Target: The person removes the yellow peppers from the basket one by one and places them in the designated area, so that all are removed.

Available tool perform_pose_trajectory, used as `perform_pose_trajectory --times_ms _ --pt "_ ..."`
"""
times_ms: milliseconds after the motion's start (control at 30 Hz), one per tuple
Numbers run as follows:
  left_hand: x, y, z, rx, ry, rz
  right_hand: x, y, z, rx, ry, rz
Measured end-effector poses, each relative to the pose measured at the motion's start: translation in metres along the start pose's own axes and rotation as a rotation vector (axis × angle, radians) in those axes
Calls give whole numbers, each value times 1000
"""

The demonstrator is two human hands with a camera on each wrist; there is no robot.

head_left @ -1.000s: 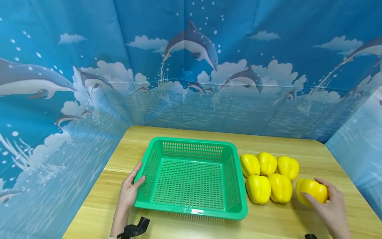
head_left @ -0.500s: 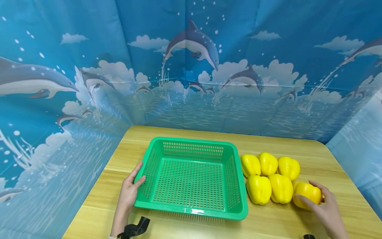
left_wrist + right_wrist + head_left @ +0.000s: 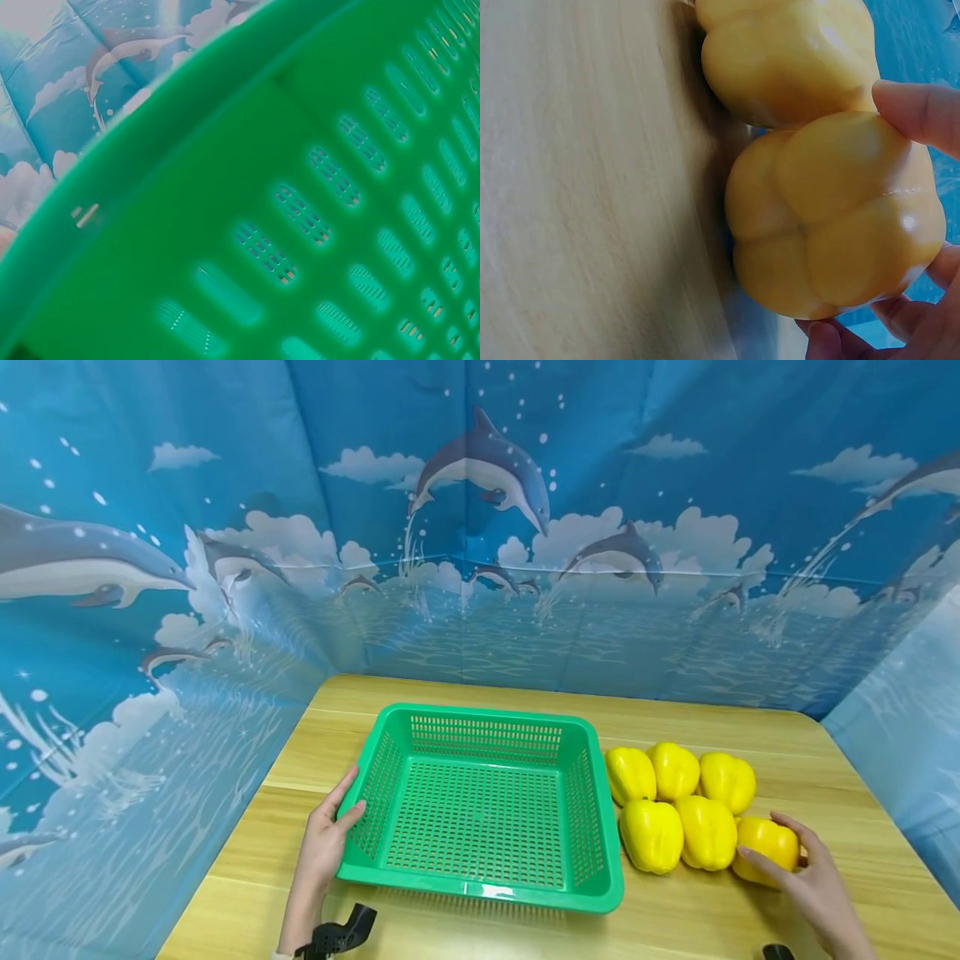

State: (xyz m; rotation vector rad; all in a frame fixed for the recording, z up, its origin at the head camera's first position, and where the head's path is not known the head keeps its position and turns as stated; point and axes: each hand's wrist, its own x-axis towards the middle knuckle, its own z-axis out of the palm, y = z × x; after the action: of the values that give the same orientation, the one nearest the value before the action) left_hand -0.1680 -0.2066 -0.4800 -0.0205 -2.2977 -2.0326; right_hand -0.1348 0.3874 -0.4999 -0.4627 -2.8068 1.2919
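My left hand (image 3: 327, 842) grips the left rim of a green plastic basket (image 3: 480, 887), thumb over the inner side and fingers outside. The basket has slotted walls and a grid floor with nothing lying in it. At the right, my right hand (image 3: 813, 881) holds a glossy yellow bell pepper (image 3: 771, 845) at the near end of a group. The right wrist view shows the thumb (image 3: 922, 112) on the upper side of this pepper and fingertips curled under its lower side. Its lobed end faces the camera, right up against a neighbouring bell pepper (image 3: 787, 56).
Several more yellow bell peppers (image 3: 651, 837) stand close together in two rows by the basket's right wall. The wooden table (image 3: 247, 860) has rounded far corners. A blue dolphin-print curtain (image 3: 465, 627) hangs behind it and along both sides.
The right hand has brought its bell pepper leftward, from apart to right beside the group's near row. Left hand and basket have stayed in place.
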Motion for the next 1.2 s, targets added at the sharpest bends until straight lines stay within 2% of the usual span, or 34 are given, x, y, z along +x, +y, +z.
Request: perform_pose_trajectory --times_ms 333,700,1033,1133,1200 --pt "-2 0 -2 2 14 -3 5 1 -1 14 -89 55" --pt "-2 1 -3 -5 21 -15 8 3 0 29 -140 83" --pt "-3 -1 -3 10 30 -2 13 -3 -2 71 -235 172" --pt "-2 -1 -3 37 32 5 15 -4 -2 85 -226 157" --pt "-2 -1 -3 87 28 6 13 -5 -1 93 -173 117"
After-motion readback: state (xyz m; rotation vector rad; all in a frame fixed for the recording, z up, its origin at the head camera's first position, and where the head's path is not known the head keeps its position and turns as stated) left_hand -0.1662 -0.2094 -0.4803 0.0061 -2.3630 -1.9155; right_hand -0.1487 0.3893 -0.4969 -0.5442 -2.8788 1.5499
